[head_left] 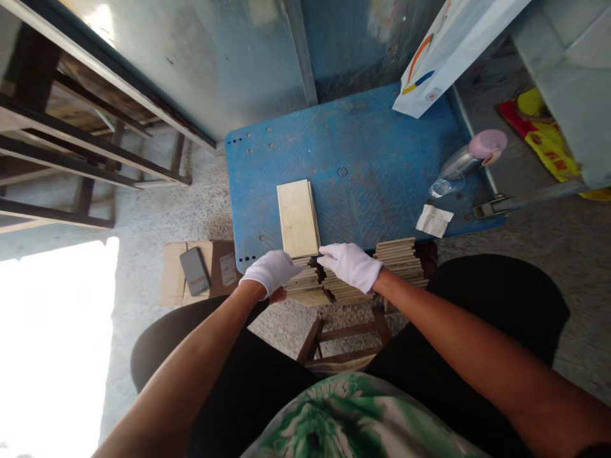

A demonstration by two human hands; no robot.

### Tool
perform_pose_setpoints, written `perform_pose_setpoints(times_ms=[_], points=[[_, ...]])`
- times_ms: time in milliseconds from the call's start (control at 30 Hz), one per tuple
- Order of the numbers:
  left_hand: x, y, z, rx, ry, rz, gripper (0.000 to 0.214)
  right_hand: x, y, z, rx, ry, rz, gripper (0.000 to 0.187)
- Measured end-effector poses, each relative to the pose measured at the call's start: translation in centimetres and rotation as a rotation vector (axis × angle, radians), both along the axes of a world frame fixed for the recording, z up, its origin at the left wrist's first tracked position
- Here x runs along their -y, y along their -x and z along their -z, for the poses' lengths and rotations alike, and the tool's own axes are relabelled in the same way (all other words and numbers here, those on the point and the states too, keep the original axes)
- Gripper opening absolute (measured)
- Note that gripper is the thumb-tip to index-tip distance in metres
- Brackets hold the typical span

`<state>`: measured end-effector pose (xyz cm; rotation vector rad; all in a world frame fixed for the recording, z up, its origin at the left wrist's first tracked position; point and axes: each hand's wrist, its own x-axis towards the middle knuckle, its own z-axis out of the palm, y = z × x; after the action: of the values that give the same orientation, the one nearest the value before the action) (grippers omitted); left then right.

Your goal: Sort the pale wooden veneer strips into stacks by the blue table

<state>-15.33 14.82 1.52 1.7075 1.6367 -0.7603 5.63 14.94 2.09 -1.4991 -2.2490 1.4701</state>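
Note:
Both my hands wear white gloves. My left hand (271, 270) curls over the left side of a stack of thin pale wooden boards (305, 280) on a small wooden stool (344, 331) between my knees. My right hand (351, 264) rests on the neighbouring stack (341, 289), fingers bent and pointing left toward the gap between the stacks. A third stack (400, 257) sits to the right of my wrist. A neat pile of boards (298, 216) lies on the blue platform (363, 165) just beyond my hands.
A pink-capped metal bottle (470, 156), a clear cup (442, 186) and a folded white paper (433, 221) lie on the platform's right. A white bag (449, 44) leans at the back. A phone (194, 270) rests on a cardboard box (217, 264) at left. Wooden racks (71, 146) stand far left.

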Motion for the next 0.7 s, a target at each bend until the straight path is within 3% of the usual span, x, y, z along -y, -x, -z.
perform_pose_setpoints(times_ms=[100, 167, 400, 533, 700], points=[[-3.6, 1.4, -0.1, -0.051, -0.117, -0.08, 0.054, 0.2, 0.3, -0.1, 0.031, 0.002, -0.051, 0.036], [-5.5, 1.5, 0.3, -0.076, -0.212, -0.201, 0.07, 0.3, 0.5, -0.1, 0.034, 0.015, -0.072, 0.038], [-9.0, -1.5, 4.0, -0.021, -0.282, -0.644, 0.118, 0.5, 0.8, -0.3, 0.022, 0.093, -0.056, 0.038], [-9.7, -3.4, 6.0, -0.046, -0.275, -0.712, 0.13, 0.6, 1.0, -0.1, 0.005, 0.103, -0.052, 0.035], [-10.0, -4.3, 7.2, -0.106, -0.261, -0.741, 0.131, 0.8, 1.2, 0.1, -0.003, 0.102, -0.072, 0.034]])
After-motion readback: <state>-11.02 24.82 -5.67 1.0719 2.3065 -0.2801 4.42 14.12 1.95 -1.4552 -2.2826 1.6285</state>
